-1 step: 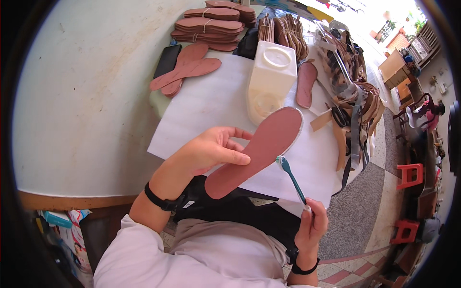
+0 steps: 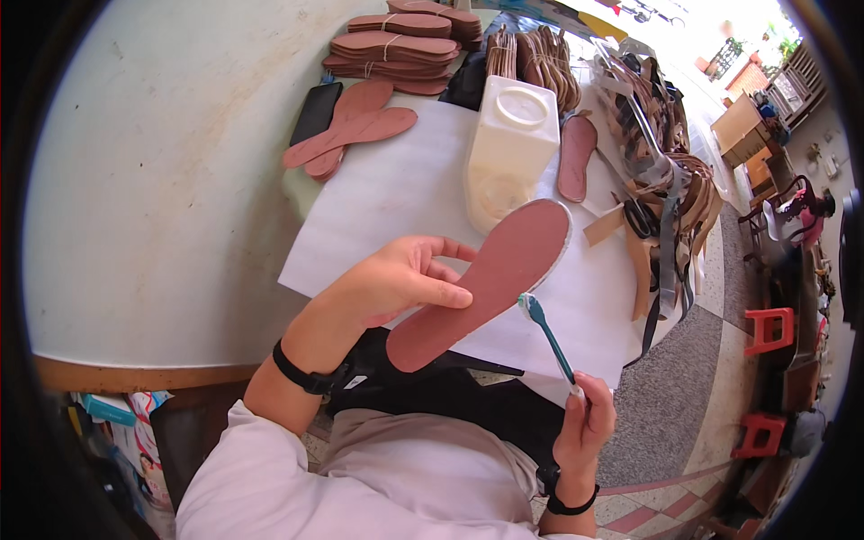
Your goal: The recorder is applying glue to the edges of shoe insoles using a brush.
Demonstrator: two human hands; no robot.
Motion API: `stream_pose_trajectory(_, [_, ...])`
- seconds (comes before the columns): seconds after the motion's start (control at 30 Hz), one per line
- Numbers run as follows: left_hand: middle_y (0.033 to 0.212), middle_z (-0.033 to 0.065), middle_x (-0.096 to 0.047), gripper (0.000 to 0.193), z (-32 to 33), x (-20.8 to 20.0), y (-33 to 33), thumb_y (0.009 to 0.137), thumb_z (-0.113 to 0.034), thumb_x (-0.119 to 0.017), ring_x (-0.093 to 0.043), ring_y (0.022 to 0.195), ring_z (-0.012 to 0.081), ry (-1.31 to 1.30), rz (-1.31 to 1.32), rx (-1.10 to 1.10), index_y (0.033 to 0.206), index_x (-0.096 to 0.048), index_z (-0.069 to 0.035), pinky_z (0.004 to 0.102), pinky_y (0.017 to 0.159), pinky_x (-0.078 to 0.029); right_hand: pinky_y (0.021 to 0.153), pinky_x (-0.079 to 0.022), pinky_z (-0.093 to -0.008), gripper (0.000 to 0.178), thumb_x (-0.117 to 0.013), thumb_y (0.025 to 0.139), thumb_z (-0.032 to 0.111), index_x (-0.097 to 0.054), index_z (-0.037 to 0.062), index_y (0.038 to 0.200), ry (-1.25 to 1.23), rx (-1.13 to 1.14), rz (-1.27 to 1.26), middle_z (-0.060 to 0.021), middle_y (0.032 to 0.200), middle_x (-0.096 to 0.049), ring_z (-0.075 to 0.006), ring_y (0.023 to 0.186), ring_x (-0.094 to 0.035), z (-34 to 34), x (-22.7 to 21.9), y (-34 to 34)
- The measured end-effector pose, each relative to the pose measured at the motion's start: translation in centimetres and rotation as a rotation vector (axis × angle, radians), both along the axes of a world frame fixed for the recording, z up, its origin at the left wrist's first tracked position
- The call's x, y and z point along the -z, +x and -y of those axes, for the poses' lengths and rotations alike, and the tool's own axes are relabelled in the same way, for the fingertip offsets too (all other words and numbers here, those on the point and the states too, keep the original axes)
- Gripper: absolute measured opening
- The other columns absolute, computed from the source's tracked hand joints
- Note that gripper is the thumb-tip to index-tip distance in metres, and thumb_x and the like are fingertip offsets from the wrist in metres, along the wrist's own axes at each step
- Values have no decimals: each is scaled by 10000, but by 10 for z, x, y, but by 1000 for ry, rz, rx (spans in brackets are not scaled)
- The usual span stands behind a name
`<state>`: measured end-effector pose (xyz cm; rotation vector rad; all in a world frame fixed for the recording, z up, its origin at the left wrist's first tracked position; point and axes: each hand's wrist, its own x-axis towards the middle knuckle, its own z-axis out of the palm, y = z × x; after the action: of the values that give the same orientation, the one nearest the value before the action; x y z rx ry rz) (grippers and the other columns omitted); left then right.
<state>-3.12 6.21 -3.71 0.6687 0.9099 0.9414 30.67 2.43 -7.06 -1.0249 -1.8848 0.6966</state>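
My left hand (image 2: 416,281) pinches a reddish-brown insole (image 2: 493,281) between thumb and fingers near its middle. The insole tilts above the table, its wide end up and to the right. A whitish line runs along its right edge. In my right hand (image 2: 585,421) is a teal toothbrush (image 2: 549,335), gripped low on its handle. The brush's head, whitish at the bristles, meets or nearly meets the insole's right edge; contact is hard to make out. Behind the insole stands a translucent, cream plastic container (image 2: 515,135), its lower end partly covered by the insole.
White sheeting (image 2: 378,193) covers the table. Tied stacks of insoles (image 2: 391,54) stand at the back left, near two crossed loose insoles (image 2: 360,135) and a black phone (image 2: 315,112). Another insole (image 2: 576,157), scissors (image 2: 641,219) and tangled strips (image 2: 670,171) lie to the right. Red stools (image 2: 768,330) stand beyond.
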Motion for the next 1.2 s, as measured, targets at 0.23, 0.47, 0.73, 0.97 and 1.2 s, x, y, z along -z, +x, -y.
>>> stream_pose_trajectory(0.23, [1024,170,-747,693,-2,2,4,847,11,-766,-729,906,170,7,14,-11,1418,-390,127,286,829,-573,566,-357,-293,236,-580,950,-31,-621,-26,1183,36,-79,-20,-133,894,-672,-177,661,-507,5,5,0])
stream_pose_trajectory(0.47, [1022,165,-742,673,1,0,6,861,-4,-761,-728,889,164,-9,33,-46,1415,-403,124,274,802,-579,538,-364,-303,247,-602,922,-33,-658,-8,1162,-40,-128,46,-123,807,-621,-186,613,-502,13,1,-1])
stream_pose_trajectory(0.73, [1007,152,-739,643,0,4,10,872,2,-751,-731,846,150,-38,39,-93,1406,-413,121,248,741,-592,517,-349,-303,250,-607,918,-30,-667,-4,1160,-20,-223,4,-102,754,-578,-190,575,-476,18,5,-7])
stream_pose_trajectory(0.97, [1002,155,-742,650,4,4,10,868,4,-760,-732,844,150,-24,24,-85,1406,-414,119,251,735,-592,546,-367,-305,226,-609,942,-2,-661,-3,1162,-12,-147,62,-129,828,-624,-197,641,-519,15,3,1])
stream_pose_trajectory(1.2, [1001,151,-747,671,7,3,13,856,8,-773,-729,872,151,-1,33,-64,1411,-411,115,253,771,-582,596,-408,-302,198,-569,1008,70,-639,-23,1169,69,-18,75,-148,903,-663,-214,701,-556,7,3,5])
